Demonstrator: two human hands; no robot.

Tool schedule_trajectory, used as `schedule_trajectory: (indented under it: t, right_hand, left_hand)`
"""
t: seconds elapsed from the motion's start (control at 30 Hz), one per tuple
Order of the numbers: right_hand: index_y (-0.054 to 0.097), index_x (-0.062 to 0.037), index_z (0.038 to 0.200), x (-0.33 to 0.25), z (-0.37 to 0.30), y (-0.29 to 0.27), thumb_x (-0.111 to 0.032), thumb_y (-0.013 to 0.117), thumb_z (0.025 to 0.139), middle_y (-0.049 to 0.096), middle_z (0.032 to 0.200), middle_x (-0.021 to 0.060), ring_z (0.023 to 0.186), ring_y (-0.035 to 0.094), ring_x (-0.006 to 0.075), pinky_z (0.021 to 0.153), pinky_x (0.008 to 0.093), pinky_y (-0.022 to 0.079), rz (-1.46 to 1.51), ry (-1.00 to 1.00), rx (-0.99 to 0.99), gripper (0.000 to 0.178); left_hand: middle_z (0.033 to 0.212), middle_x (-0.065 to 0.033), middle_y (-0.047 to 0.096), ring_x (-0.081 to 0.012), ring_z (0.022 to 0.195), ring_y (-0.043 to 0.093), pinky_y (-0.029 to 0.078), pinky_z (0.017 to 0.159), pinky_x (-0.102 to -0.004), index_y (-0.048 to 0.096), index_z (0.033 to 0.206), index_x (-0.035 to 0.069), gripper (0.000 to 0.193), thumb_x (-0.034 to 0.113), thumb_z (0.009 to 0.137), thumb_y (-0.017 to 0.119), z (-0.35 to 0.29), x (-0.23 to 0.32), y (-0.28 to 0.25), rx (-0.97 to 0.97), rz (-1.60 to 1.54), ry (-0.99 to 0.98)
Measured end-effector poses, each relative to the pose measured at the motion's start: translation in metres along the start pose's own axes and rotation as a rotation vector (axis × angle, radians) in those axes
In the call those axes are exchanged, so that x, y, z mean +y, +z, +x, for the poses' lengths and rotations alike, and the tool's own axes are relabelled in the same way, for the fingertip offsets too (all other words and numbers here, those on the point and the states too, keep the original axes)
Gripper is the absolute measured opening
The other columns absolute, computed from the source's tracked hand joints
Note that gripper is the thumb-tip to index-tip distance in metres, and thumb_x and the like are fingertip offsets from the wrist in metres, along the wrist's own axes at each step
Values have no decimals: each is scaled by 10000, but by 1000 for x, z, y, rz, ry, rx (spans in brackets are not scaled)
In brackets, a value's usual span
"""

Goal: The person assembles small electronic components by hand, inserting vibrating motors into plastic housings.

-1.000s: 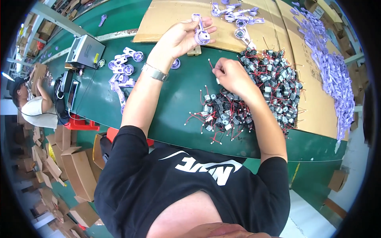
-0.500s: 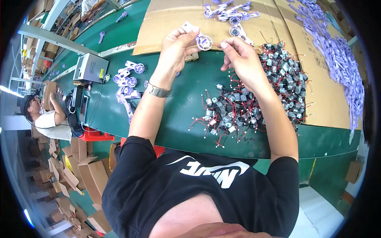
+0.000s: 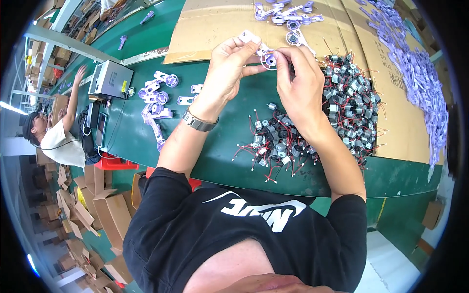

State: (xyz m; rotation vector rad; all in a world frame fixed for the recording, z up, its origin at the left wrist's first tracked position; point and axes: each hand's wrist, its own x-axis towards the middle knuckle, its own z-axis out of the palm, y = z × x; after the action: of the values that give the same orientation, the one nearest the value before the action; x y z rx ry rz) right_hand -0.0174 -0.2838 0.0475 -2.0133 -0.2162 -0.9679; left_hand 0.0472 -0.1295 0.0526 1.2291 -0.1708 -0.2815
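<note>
Between my hands is a white and purple plastic housing (image 3: 267, 62) with a round, ring-shaped end and a flat arm. My left hand (image 3: 228, 66) pinches its arm between thumb and fingers. The fingers of my right hand (image 3: 299, 73) are closed on the round end, where fingertips cover part of the ring. Whether a wire or small part is in the right fingers, I cannot make out. Just below my right hand lies a pile of small motors (image 3: 283, 139) with red and black wires; more motors (image 3: 351, 107) are heaped beyond the right forearm.
Similar housings (image 3: 159, 105) lie left of my left forearm, others (image 3: 293, 22) on the cardboard sheet (image 3: 215, 29). A large heap of purple parts (image 3: 415, 73) covers the right side. A grey box-shaped device (image 3: 111, 79) stands at left, near a co-worker (image 3: 63, 139) with one arm raised.
Both hands have shifted right with the housing, and my right fingers have closed in on its round end. Two white pieces now show beside my left wrist. The co-worker's arm has gone up.
</note>
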Motion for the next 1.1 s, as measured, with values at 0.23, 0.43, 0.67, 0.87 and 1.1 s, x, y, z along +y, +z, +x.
schedule_trajectory:
  t: [0.23, 0.43, 0.67, 0.87, 1.1]
  right_hand:
    - [673, -16, 994, -2, -2, -1, -37, 703, 940, 641, 883, 151, 790, 655, 363, 712, 456, 526, -69, -11, -57, 65]
    - [696, -61, 1085, -8, -3, -4, -50, 702, 928, 641, 883, 116, 802, 641, 339, 724, 458, 542, -249, -97, -77, 158]
    - [705, -74, 1121, -10, -1, -9, -36, 731, 849, 634, 892, 90, 796, 657, 306, 704, 415, 558, -350, -226, -110, 276]
    - [736, -54, 1041, -12, 3, -11, -13, 769, 860, 671, 889, 97, 790, 678, 291, 690, 395, 552, -295, -298, -134, 189]
    - [673, -49, 954, -14, 5, -13, -46, 763, 843, 589, 897, 79, 781, 654, 273, 632, 410, 545, -344, -253, -50, 143]
  left_hand:
    - [1070, -88, 722, -187, 946, 735, 654, 788, -346, 668, 1127, 20, 184, 172, 1026, 686, -3, 3, 1, 6, 9, 25]
    - [1063, -93, 725, -175, 942, 730, 651, 782, -341, 658, 1149, 6, 210, 169, 1023, 696, -4, 2, 1, 19, 66, 87]
    - [988, -97, 712, -184, 889, 728, 660, 752, -353, 635, 1053, -6, 174, 118, 988, 739, -7, 4, 5, 29, 34, 116]
    - [992, -92, 705, -185, 888, 727, 659, 750, -348, 636, 1041, -7, 178, 118, 981, 748, -13, 5, 8, 22, 33, 117]
    - [1063, -92, 726, -184, 931, 732, 651, 790, -349, 654, 1123, 5, 187, 130, 1001, 720, -17, 10, 10, 24, 52, 115]
